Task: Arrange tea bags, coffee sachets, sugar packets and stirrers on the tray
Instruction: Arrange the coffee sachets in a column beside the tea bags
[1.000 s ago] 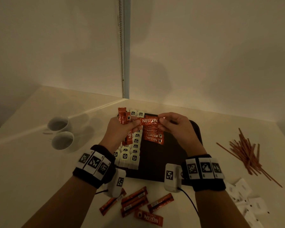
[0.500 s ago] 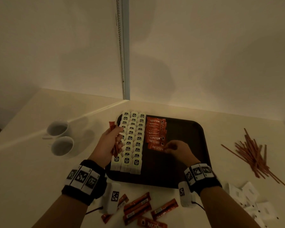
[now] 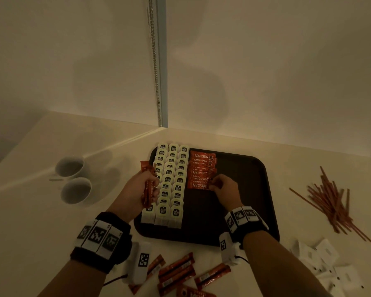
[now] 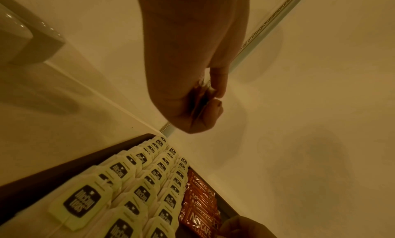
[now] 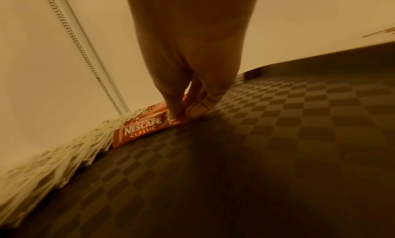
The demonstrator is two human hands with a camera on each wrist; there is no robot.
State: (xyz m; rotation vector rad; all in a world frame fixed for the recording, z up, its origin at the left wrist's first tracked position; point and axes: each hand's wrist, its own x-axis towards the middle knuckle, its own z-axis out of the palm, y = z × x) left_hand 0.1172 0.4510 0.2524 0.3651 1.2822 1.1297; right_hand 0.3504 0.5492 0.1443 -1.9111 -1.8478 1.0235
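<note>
A dark tray (image 3: 240, 202) holds three rows of white tea bags (image 3: 171, 181) on its left side and a column of red coffee sachets (image 3: 201, 168) beside them. My right hand (image 3: 221, 186) pinches the right end of the nearest sachet (image 5: 141, 131), which lies flat on the tray at the near end of the column. My left hand (image 3: 141, 187) hovers over the tray's left edge and grips a bundle of red sachets (image 3: 147, 183) upright; in the left wrist view the fingers (image 4: 213, 109) curl round the bundle (image 4: 203, 96).
Two white cups (image 3: 73, 179) stand left of the tray. Loose coffee sachets (image 3: 180, 273) lie on the table in front of the tray. A pile of brown stirrers (image 3: 332, 200) and white sugar packets (image 3: 330, 266) lie to the right. Walls close off the back.
Both hands came down from above the tray. The right hand carried one sachet to the near end of the column and laid it there; the left hand drew back left with its bundle.
</note>
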